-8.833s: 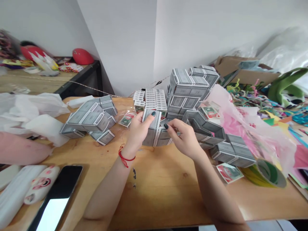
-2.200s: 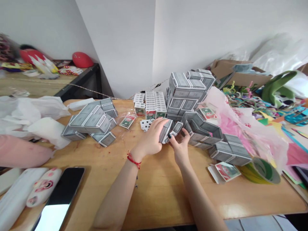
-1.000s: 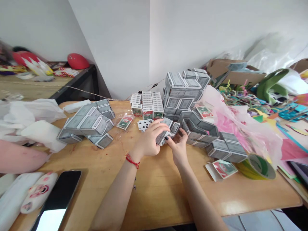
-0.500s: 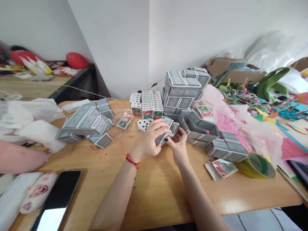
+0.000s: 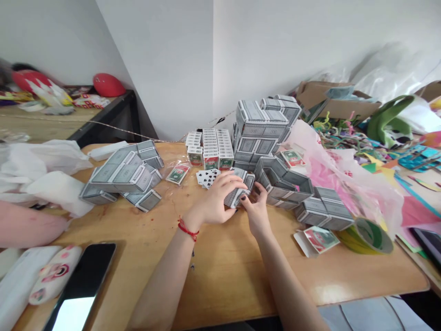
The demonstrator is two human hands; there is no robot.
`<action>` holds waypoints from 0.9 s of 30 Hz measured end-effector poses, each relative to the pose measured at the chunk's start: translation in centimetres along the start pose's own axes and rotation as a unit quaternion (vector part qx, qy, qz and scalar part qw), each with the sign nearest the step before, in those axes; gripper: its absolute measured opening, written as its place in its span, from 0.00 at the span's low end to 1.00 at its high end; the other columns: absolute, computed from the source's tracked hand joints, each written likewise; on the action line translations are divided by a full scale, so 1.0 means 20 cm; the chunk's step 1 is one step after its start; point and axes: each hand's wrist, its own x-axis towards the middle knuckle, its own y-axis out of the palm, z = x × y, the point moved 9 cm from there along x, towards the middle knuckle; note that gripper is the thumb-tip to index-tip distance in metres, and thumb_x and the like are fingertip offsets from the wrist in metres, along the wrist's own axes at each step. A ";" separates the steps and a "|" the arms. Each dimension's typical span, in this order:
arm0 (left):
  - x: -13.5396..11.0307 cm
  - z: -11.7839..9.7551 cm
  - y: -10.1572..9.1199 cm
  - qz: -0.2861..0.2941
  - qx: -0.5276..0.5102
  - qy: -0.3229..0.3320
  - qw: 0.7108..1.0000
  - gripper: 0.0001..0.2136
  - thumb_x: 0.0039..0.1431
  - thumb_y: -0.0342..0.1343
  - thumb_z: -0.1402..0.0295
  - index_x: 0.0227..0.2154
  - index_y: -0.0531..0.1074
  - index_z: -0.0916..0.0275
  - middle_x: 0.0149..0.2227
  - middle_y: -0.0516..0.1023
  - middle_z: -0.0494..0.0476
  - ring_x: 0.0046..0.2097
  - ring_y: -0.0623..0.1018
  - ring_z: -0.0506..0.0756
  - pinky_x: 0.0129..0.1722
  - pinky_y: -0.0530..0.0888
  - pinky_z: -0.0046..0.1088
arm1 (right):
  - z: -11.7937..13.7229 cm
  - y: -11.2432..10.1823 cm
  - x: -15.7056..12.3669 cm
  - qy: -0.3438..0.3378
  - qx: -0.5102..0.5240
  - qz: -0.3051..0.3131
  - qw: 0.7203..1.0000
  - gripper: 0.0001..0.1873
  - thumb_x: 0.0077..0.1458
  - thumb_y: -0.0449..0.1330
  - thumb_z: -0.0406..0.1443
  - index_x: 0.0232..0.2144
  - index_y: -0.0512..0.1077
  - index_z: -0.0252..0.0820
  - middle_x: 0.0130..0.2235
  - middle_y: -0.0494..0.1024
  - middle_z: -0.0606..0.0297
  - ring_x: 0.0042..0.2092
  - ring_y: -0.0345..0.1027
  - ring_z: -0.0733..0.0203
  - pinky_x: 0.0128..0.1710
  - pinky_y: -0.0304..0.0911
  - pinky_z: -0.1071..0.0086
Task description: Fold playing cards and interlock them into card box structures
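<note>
A small block of folded playing cards [image 5: 234,196] with grey patterned backs rests on the wooden table between my hands. Over its top and left side curls my left hand [image 5: 216,198], fingers gripping it. My right hand [image 5: 257,210] pinches its right, near corner with thumb and fingers; part of the block is hidden beneath the fingers. Just behind my left hand lie loose face-up playing cards [image 5: 206,177], spades or clubs. A hollow playing-card structure [image 5: 284,184] stands right beside my right hand, and a taller playing-card tower [image 5: 262,133] rises behind.
Stacked card boxes [image 5: 211,149] stand at the back. Another playing-card structure [image 5: 127,172] sits left, near a card box [image 5: 178,174]. On the right are a playing-card block [image 5: 324,209], an opened card box [image 5: 320,241] and a tape roll [image 5: 368,236]. A phone [image 5: 82,285] lies front left.
My left hand's thumb has shifted slightly down and right along the block. My right thumb has moved a little to the right. Both hands stay on the block.
</note>
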 end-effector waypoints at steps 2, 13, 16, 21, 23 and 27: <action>0.00 0.01 0.00 -0.001 -0.002 -0.003 1.000 0.23 0.45 0.54 0.76 0.47 0.64 0.59 0.54 0.63 0.59 0.62 0.54 0.60 0.61 0.54 0.45 | -0.02 0.00 0.00 0.011 0.014 0.007 1.000 0.40 0.38 0.66 0.43 0.52 0.54 0.47 0.52 0.64 0.55 0.52 0.62 0.54 0.48 0.63 0.58; 0.00 0.03 0.01 0.009 -0.033 -0.013 0.999 0.23 0.44 0.60 0.73 0.46 0.65 0.57 0.53 0.64 0.59 0.60 0.58 0.61 0.59 0.56 0.48 | -0.03 0.04 -0.01 0.081 0.116 0.042 0.989 0.31 0.39 0.66 0.40 0.47 0.60 0.54 0.49 0.69 0.66 0.46 0.66 0.60 0.36 0.66 0.67; 0.00 0.02 0.01 0.003 -0.036 -0.013 0.999 0.21 0.45 0.59 0.74 0.44 0.65 0.58 0.53 0.64 0.59 0.60 0.57 0.61 0.59 0.57 0.47 | -0.03 0.06 -0.03 0.117 0.148 0.053 0.981 0.30 0.39 0.66 0.40 0.45 0.61 0.54 0.47 0.70 0.68 0.41 0.67 0.62 0.32 0.65 0.69; 0.00 -0.01 0.01 -0.013 -0.048 -0.006 0.999 0.21 0.44 0.59 0.74 0.44 0.65 0.58 0.54 0.64 0.59 0.60 0.57 0.61 0.59 0.57 0.47 | -0.04 0.07 -0.04 0.144 0.176 0.063 0.972 0.28 0.38 0.66 0.40 0.43 0.62 0.56 0.45 0.70 0.71 0.36 0.67 0.64 0.30 0.64 0.70; 0.00 -0.02 -0.01 -0.023 -0.057 -0.003 0.998 0.27 0.43 0.60 0.74 0.49 0.62 0.57 0.54 0.64 0.60 0.60 0.58 0.62 0.59 0.56 0.48 | -0.03 0.07 -0.04 0.132 0.182 0.057 0.973 0.28 0.37 0.67 0.38 0.43 0.63 0.55 0.46 0.69 0.70 0.38 0.67 0.64 0.31 0.64 0.69; 0.00 -0.01 -0.05 -0.087 -0.127 -0.014 0.988 0.27 0.49 0.57 0.71 0.53 0.58 0.57 0.55 0.63 0.61 0.58 0.62 0.60 0.58 0.59 0.43 | 0.01 0.08 -0.05 0.113 0.194 0.062 0.972 0.29 0.39 0.65 0.37 0.45 0.62 0.55 0.46 0.68 0.69 0.41 0.65 0.63 0.32 0.64 0.70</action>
